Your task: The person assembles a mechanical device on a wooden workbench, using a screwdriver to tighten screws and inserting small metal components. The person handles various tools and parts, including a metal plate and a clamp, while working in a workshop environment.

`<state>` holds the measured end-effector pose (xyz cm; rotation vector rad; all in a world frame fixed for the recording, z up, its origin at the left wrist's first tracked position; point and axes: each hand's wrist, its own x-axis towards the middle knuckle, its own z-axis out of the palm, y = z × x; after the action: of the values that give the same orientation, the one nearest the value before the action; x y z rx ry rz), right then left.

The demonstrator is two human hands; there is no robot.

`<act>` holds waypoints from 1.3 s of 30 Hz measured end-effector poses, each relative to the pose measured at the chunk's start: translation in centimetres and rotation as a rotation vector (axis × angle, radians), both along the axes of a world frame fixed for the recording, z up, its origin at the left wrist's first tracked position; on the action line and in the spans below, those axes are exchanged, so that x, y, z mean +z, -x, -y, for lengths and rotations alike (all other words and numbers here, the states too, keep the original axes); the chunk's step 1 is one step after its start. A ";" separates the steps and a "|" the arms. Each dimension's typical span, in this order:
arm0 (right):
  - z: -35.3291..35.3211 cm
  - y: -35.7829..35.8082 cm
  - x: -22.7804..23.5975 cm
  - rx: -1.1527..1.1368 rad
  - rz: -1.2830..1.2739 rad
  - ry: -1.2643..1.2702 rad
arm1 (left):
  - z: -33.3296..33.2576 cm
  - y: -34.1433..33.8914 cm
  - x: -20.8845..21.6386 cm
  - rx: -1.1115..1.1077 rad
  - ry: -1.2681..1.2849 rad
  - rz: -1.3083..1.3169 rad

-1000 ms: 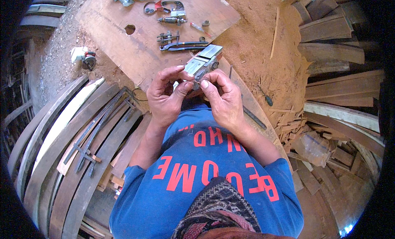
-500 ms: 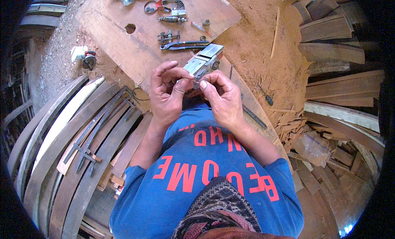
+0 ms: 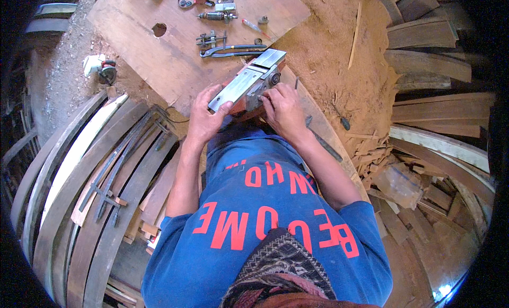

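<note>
An electric hand planer [image 3: 248,84] lies sole up, its bright metal plates slanting away to the right. Its body is reddish, and a round dark pulley [image 3: 273,79] shows on its right side. My left hand [image 3: 207,116] grips the planer's near end, thumb over the metal sole and fingers along the left edge. Against the planer's right flank, just below the pulley, my right hand [image 3: 286,110] has its fingers bent and pinched together. Whatever sits between those fingertips is too small or hidden to make out.
On the wooden board [image 3: 132,48] lie pliers [image 3: 230,51], a motor armature [image 3: 216,15], a small clamp-like metal part [image 3: 210,39] and a red-and-white pen [image 3: 254,28]. Curved planks [image 3: 132,170] with bar clamps are stacked at left. Sawdust and timber offcuts [image 3: 366,162] lie at right.
Both hands were together over the planer's near end, pinching a small dark piece. They have parted: the left now grips the planer, and the right has moved to its side.
</note>
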<state>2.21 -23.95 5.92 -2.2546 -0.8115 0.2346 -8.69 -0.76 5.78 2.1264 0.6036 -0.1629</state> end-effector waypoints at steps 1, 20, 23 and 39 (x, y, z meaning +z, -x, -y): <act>-0.2 0.0 -0.4 0.007 0.015 0.013 | 0.1 0.2 -0.3 -0.032 0.016 -0.003; -1.5 0.0 -1.6 0.073 0.127 0.129 | 0.6 0.0 -0.8 -0.060 0.074 0.012; -1.6 0.0 -1.6 0.074 0.139 0.156 | 0.6 0.2 -1.0 -0.064 0.070 0.013; -1.5 0.6 -2.0 0.023 0.076 0.044 | 0.6 0.2 -1.2 -0.055 0.080 0.050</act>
<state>1.58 -22.47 3.92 -2.3078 -0.8804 0.1802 -8.87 -1.39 4.58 2.0642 0.5021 -0.1613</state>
